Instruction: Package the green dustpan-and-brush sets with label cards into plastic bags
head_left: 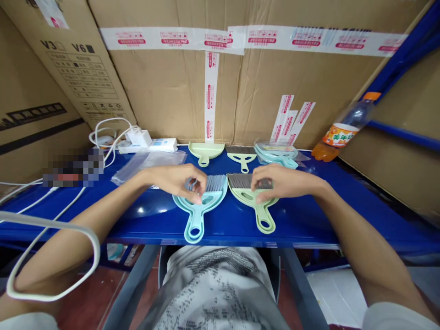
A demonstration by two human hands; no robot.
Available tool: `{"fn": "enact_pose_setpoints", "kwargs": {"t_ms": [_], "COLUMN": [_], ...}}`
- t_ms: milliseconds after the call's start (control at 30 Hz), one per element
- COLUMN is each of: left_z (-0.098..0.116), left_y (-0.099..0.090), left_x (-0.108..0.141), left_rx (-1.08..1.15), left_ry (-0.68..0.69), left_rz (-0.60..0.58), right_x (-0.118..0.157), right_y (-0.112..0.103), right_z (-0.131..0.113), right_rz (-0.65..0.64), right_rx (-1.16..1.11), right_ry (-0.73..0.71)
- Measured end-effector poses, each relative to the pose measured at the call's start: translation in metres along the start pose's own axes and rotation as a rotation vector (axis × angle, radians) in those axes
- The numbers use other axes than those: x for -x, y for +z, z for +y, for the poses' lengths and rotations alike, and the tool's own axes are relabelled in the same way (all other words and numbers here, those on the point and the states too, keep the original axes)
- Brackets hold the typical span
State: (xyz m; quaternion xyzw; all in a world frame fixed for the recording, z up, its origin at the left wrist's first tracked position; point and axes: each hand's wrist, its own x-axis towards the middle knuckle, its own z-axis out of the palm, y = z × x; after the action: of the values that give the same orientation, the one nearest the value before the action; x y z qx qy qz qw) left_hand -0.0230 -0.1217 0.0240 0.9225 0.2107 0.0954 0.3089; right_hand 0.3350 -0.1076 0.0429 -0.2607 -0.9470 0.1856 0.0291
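Observation:
A blue brush nested in a blue dustpan (195, 220) lies near the table's front edge, handle toward me. My left hand (180, 181) is over its left upper part, fingers curled and apart, holding nothing. To the right lies a green brush and dustpan set (263, 215), also handle toward me. My right hand (280, 182) hovers at its right side with thumb and fingers apart and nothing between them. Behind them are a green dustpan (206, 152), a separate green brush (242, 158) and a blue set in clear plastic (277, 153).
Clear plastic bags (149, 165) lie at the left, beside a white power strip (161, 145) and white cables. An orange drink bottle (343, 130) leans at the back right. Cardboard boxes (165, 91) stand behind the blue table (227, 229). A white cable loops over my left forearm.

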Motion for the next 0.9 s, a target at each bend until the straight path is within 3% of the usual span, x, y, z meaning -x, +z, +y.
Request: {"fn": "enact_pose_setpoints", "kwargs": {"t_ms": [100, 233, 433, 667, 900], "left_z": [0.022, 0.045, 0.049, 0.058, 0.059], "left_y": [0.001, 0.009, 0.021, 0.035, 0.039], "left_x": [0.007, 0.01, 0.009, 0.012, 0.009], "left_rx": [0.124, 0.189, 0.141, -0.084, -0.135], "left_ry": [-0.026, -0.006, 0.008, 0.054, 0.122], "left_rz": [-0.186, -0.273, -0.275, -0.131, -0.222], "right_x": [0.008, 0.019, 0.03, 0.024, 0.019], "right_y": [0.002, 0.005, -0.003, 0.011, 0.013], "right_z": [-0.023, -0.04, -0.038, -0.046, -0.05], "right_rz": [-0.122, -0.218, -0.221, -0.281, -0.368], "right_rx": [-0.064, -0.126, -0.146, -0.05, -0.004], "right_ry": [-0.094, -0.107, -0.056, -0.073, -0.146]}}
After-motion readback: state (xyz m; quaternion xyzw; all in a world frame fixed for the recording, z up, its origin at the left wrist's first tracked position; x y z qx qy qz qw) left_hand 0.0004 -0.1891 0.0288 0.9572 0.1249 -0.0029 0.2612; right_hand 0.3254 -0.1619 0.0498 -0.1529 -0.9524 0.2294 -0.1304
